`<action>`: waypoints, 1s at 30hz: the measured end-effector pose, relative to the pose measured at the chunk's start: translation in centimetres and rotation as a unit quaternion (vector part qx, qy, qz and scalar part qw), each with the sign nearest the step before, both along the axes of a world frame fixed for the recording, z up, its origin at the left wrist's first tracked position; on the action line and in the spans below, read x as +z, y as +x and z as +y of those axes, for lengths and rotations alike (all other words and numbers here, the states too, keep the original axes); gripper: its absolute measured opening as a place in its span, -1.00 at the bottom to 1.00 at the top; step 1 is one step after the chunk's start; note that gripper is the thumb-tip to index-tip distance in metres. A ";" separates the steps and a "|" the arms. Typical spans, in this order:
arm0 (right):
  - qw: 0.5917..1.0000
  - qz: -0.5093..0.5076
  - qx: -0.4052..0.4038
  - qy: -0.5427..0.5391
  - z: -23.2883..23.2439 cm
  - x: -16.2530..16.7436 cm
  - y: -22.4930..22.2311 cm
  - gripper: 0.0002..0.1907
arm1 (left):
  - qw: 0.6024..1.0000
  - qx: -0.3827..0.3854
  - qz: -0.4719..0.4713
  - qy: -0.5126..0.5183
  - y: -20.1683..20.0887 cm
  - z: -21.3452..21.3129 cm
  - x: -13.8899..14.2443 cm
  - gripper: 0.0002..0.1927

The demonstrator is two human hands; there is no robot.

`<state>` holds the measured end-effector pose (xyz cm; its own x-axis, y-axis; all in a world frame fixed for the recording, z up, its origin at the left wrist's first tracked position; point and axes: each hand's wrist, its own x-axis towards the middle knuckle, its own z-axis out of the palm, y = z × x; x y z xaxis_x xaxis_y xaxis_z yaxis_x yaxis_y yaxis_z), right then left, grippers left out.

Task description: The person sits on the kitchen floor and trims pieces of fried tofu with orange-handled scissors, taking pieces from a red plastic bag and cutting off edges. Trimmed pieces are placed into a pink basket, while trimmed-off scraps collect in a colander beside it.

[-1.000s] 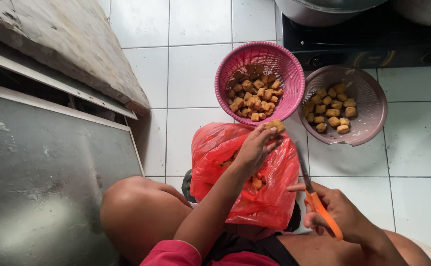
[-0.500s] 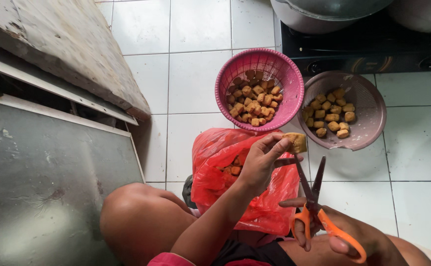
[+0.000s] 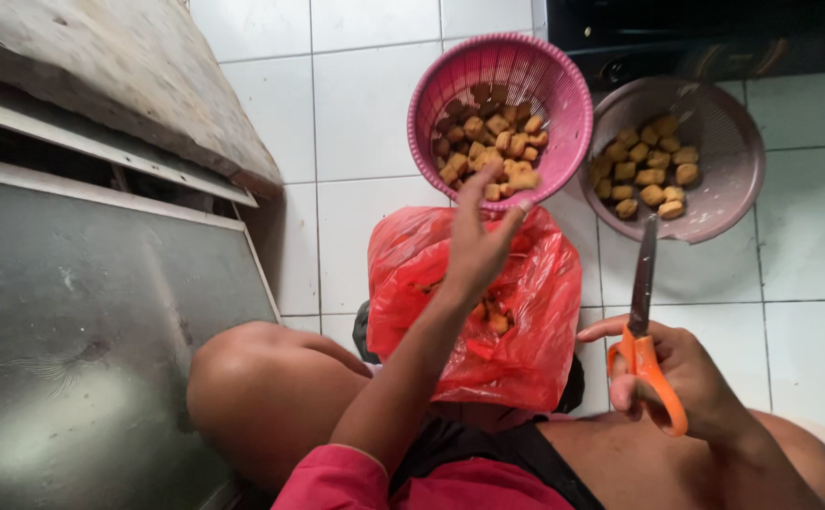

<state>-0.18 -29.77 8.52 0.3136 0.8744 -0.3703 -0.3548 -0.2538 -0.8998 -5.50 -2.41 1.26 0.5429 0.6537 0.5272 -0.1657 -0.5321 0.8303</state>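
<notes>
Since a moment ago our left hand (image 3: 474, 247) has let its golden-brown chunk go, fingers (image 3: 469, 189) now spread beside the pink basket (image 3: 564, 104) of chunks; right-hand (image 3: 677, 378) fingers clamp closed orange scissors (image 3: 644, 331).

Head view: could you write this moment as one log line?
left hand: open, over pink basket rim | right hand: holds orange scissors, blades closed | red bag: between knees

Two round baskets on tiled floor: one pink basket (image 3: 564, 104), one mauve basket (image 3: 729, 165). One red plastic bag (image 3: 526, 331). One pair of orange-handled scissors (image 3: 644, 326). Fried brown chunks in both baskets and bag, too many to count.
</notes>
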 end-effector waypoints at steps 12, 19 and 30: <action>0.831 -0.386 0.180 -0.358 4.9 2.1 -1.0 -0.22 | 0.658 -0.518 0.529 0.136 -5.5 -9.7 -15.4 -0.74; 0.840 -0.395 0.062 -0.367 3.4 1.5 0.4 -0.24 | 0.817 -0.355 0.429 -0.147 -3.1 -16.9 -9.3 -0.64; 0.837 -0.387 0.002 -0.386 0.9 0.2 0.8 -0.50 | 0.766 -0.355 0.422 -0.331 -1.7 -17.2 -11.4 -0.41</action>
